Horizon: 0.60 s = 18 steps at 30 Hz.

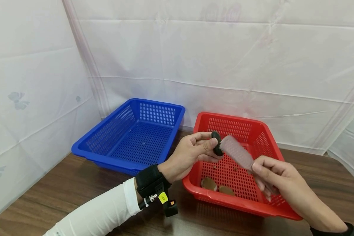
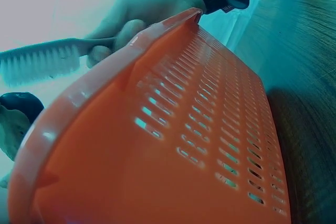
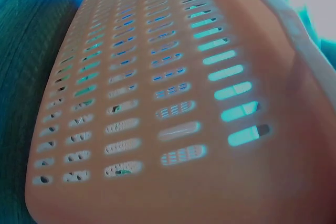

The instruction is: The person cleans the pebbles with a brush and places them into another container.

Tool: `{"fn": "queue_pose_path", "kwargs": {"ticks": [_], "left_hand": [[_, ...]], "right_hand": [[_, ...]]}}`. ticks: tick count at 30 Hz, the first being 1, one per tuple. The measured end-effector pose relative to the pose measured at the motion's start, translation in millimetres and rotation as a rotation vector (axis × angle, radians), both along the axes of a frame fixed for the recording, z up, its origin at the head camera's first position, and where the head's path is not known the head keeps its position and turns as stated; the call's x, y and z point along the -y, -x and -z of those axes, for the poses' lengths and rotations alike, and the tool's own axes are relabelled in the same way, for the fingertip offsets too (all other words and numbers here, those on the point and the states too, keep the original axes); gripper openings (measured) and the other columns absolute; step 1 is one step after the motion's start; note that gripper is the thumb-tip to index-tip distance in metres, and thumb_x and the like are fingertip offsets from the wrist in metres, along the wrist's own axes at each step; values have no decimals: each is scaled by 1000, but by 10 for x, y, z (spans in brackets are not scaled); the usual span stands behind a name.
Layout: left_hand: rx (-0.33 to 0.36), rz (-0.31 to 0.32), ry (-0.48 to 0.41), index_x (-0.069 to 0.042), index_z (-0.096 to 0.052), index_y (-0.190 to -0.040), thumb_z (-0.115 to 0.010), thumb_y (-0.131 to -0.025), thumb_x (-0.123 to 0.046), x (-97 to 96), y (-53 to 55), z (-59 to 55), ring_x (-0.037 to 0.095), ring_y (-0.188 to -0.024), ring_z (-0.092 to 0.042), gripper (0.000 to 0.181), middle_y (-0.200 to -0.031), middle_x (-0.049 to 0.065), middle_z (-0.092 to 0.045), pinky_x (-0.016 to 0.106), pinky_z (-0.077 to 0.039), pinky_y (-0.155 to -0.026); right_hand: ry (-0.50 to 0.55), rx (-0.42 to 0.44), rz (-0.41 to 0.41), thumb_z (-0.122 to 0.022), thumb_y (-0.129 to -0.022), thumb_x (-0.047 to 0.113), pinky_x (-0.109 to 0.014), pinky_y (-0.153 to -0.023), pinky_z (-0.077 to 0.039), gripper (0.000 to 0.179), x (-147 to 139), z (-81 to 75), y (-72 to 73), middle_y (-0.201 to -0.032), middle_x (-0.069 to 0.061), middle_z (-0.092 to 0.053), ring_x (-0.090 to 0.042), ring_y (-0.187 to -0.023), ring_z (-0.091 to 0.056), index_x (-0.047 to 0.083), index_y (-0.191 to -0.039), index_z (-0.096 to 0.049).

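In the head view my left hand (image 1: 191, 149) pinches a dark, rounded, disc-like thing (image 1: 216, 143) on edge between thumb and fingers, above the red basket. My right hand (image 1: 278, 177) grips a clear pinkish scrubbing brush (image 1: 237, 152) by its handle, its head tilted up to the left. The brush's tip is right at the side of the dark thing. Rows of pale bristles (image 2: 39, 71) show along the brush in the left wrist view, close above the dark thing (image 2: 23, 103). Both hands are hidden behind the basket wall in the right wrist view.
The red slotted basket (image 1: 224, 198) stands under both hands; brown oval things (image 1: 208, 184) and small bits lie in it. To its left is a blue slotted basket (image 1: 88, 141). Both sit on a brown wooden table (image 1: 47, 193), with pale cloth (image 1: 177, 49) hung behind.
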<state>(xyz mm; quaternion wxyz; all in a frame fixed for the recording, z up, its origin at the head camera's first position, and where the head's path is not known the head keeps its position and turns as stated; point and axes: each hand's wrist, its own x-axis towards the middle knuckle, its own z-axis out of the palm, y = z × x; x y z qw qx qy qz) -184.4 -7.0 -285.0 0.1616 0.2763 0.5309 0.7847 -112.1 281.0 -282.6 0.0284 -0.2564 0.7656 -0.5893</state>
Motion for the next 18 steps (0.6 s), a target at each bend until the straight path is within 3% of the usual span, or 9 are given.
{"fn": "queue_pose_path", "kwargs": {"ticks": [2, 7, 13, 18], "left_hand": [[-3, -6, 4, 6, -55, -143, -57, -112, -13, 2, -1, 0, 16, -90, -77, 37, -118, 20, -72, 42, -61, -94], [-19, -17, 9, 5, -61, -139, -58, -112, -22, 6, -6, 9, 17, -90, -77, 38, -114, 18, -75, 42, -61, -93], [-30, -19, 13, 8, -60, -139, -55, -114, -26, 7, -11, 4, 17, -89, -77, 43, -113, 18, -75, 41, -63, -91], [-17, -29, 25, 6, -60, -141, -52, -115, -26, -2, -17, -9, 16, -86, -77, 42, -114, 18, -75, 38, -64, -87]], "right_hand": [[-32, -9, 1, -42, -114, 1, -43, -40, -43, 24, 10, -2, -3, -73, -10, -55, -30, -51, -49, 6, -107, -65], [-42, 5, 128, -46, -115, 9, -42, -40, -41, 22, 26, -13, -8, -72, -8, -53, -28, -54, -46, 7, -103, -64], [-12, -37, 11, -42, -113, -1, -43, -39, -40, 24, 11, 8, -9, -72, -9, -53, -29, -50, -46, 6, -106, -64], [7, -3, 132, -46, -115, 8, -42, -41, -42, 22, 20, -11, -2, -72, -7, -53, -27, -54, -46, 6, -106, -66]]}}
